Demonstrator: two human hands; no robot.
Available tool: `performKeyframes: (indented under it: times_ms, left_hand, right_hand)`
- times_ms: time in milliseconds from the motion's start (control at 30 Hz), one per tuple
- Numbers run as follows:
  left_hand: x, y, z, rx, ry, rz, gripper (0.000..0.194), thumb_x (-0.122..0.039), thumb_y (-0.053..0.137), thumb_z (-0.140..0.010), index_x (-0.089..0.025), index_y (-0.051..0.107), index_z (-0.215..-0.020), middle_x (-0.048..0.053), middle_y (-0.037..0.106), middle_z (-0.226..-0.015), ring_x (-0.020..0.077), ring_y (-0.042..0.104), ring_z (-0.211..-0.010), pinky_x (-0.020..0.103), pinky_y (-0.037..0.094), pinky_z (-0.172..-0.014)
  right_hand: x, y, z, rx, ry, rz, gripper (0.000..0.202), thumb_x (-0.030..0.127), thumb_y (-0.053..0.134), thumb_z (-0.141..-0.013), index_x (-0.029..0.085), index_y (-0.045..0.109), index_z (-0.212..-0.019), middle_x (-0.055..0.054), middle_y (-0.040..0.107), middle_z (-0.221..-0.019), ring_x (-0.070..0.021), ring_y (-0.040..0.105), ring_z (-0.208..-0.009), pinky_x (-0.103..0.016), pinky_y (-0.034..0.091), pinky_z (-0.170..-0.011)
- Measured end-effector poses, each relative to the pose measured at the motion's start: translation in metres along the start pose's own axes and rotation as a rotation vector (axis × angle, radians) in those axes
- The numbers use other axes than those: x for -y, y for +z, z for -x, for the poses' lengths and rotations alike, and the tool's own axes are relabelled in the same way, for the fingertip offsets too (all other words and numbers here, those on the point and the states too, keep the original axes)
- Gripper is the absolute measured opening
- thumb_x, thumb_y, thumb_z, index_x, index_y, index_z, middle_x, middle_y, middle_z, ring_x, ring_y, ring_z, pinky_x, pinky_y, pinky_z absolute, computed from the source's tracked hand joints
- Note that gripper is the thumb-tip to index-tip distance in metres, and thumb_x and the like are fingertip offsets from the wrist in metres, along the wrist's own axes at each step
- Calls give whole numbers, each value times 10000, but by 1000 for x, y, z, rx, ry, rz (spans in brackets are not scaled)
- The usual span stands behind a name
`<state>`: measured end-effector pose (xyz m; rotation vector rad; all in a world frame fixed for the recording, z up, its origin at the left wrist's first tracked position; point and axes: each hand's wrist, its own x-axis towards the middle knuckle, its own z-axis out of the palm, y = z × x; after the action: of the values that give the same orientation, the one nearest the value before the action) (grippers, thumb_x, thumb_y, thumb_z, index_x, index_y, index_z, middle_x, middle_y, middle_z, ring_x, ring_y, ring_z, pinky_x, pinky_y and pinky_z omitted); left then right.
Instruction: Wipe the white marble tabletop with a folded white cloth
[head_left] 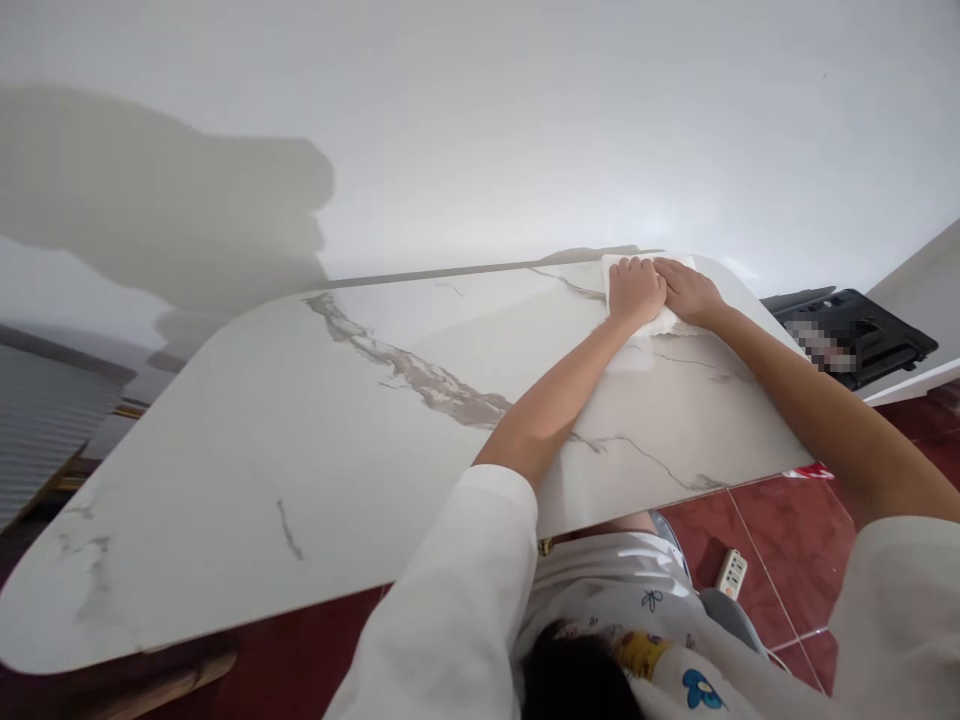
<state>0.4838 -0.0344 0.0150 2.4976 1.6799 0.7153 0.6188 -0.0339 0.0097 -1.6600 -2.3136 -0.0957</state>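
Note:
A white marble-patterned table (360, 450) with rounded corners and grey-brown veins stretches across the view. Near its far right edge lies a white cloth or tissue (617, 272), flat on the surface. My left hand (636, 290) presses on the cloth, its fingers close together and pointing away from me. Right beside it, touching it, my right hand (688, 290) rests on the cloth with its fingers stretched toward the left hand. Parts of the cloth are hidden under both hands.
A white wall (465, 140) stands behind the table, with shadows on it. To the right is a black case-like object (889, 335), partly blurred out. A white power strip (731, 574) lies on the red tiled floor (795, 540). A grey ridged surface (45, 430) shows at left.

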Motion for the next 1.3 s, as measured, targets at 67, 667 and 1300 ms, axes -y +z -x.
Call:
performKeyframes:
  times_ms: [67, 667, 1300]
  left_hand:
    - [-7, -5, 17, 1, 8, -3, 359, -236, 302, -998, -119, 592, -1175, 143, 623, -1233, 284, 501, -1215, 393, 335, -1054]
    - [-45, -45, 147, 57, 65, 20, 377, -243, 339, -985, -67, 545, -1246, 171, 567, -1314, 307, 435, -1302, 411, 302, -1106]
    - [-103, -37, 152, 83, 99, 107, 376, -235, 374, -968, -45, 545, -1243, 183, 586, -1270, 283, 486, -1221, 433, 306, -1099]
  right_hand:
    - [5, -4, 18, 9, -9, 23, 528, 349, 284, -967, 214, 444, -1451, -51, 450, -1527, -279, 425, -1394, -490, 392, -1131]
    - [61, -29, 144, -24, -103, 24, 540, 348, 278, -971, 207, 421, -1472, -64, 470, -1511, -278, 432, -1394, -503, 399, -1139]
    - [17, -50, 191, -26, -81, 33, 558, 338, 321, -945, 219, 410, -1483, -67, 469, -1511, -289, 449, -1383, -518, 429, -1116]
